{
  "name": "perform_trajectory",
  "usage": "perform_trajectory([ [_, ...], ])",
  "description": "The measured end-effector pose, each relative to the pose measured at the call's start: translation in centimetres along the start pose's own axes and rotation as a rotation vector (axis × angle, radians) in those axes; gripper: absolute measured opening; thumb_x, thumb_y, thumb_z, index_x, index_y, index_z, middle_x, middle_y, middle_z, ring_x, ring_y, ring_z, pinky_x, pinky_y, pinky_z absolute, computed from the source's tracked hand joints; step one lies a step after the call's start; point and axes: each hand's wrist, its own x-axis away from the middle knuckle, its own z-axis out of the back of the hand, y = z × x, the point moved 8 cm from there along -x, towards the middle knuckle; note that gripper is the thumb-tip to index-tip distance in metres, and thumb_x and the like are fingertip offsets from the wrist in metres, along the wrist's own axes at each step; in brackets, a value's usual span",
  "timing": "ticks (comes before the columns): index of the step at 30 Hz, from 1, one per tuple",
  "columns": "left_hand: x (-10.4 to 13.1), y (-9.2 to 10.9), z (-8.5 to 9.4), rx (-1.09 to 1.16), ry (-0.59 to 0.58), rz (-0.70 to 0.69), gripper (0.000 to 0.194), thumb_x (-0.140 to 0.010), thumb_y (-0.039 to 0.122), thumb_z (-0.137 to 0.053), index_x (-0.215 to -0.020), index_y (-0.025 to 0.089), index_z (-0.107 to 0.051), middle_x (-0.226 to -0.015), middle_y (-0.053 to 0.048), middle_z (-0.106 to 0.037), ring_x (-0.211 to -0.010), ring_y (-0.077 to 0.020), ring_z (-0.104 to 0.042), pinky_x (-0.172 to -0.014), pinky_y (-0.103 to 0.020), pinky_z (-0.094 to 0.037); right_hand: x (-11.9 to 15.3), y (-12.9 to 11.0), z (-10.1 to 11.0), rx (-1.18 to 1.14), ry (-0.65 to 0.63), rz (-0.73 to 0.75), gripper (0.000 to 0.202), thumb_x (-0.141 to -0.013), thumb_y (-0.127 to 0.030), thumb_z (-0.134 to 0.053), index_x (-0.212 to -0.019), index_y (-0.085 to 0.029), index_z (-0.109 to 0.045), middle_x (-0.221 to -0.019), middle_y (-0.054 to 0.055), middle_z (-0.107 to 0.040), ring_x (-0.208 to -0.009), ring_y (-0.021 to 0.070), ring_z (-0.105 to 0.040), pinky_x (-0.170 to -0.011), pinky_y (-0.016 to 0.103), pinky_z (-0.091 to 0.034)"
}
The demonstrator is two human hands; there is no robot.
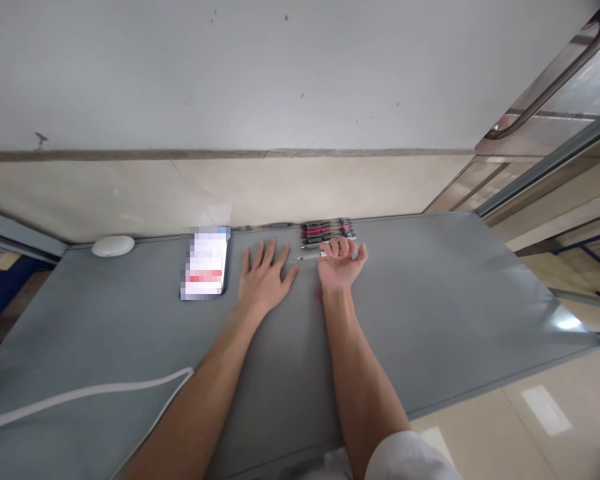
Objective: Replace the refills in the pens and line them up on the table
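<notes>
My left hand (265, 277) lies flat on the grey table with its fingers spread, holding nothing. To its right, my right hand (341, 263) is turned palm up with the fingers curled over. A pale pen (310, 255) sticks out to the left from under those fingers, its metal tip towards my left thumb. Just beyond the right hand is a row of several pens (325, 231), dark with some red and clear parts, lying side by side. Another dark pen (277, 226) lies along the table's back edge, beyond my left fingertips.
Left of my left hand lies a phone (205, 263) with its screen lit. A white rounded object (113, 246) sits at the back left. A white cable (85, 395) crosses the front left of the grey table (430, 300). A wall (260, 183) borders the back edge.
</notes>
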Motion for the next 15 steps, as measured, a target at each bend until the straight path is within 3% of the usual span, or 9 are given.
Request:
perform_trajectory([
  [9,-0.04,-0.09,-0.26,-0.005,-0.035,0.01,0.06,-0.097,0.054,-0.027,-0.148,0.024,-0.039,-0.157,-0.009,-0.03,-0.145,-0.0329,-0.024,-0.116,-0.056,-0.018,-0.04,-0.12,0.22,0.079,0.034,0.019,0.034,-0.08,-0.029,-0.045,-0.062,-0.022,-0.017,-0.053,-0.007,-0.02,-0.047,0.0103,-0.024,-0.046,0.024,-0.029],
  [15,0.02,-0.08,-0.37,0.0,-0.041,0.015,0.06,-0.097,0.054,-0.027,-0.148,0.024,-0.039,-0.158,-0.009,-0.029,-0.146,-0.0322,-0.023,-0.117,-0.056,-0.016,-0.02,0.53,-0.04,0.031,-0.009,-0.048,0.036,-0.087,-0.041,-0.047,-0.063,-0.022,-0.028,-0.055,-0.008,-0.024,-0.048,0.01,-0.028,-0.048,0.024,-0.033],
])
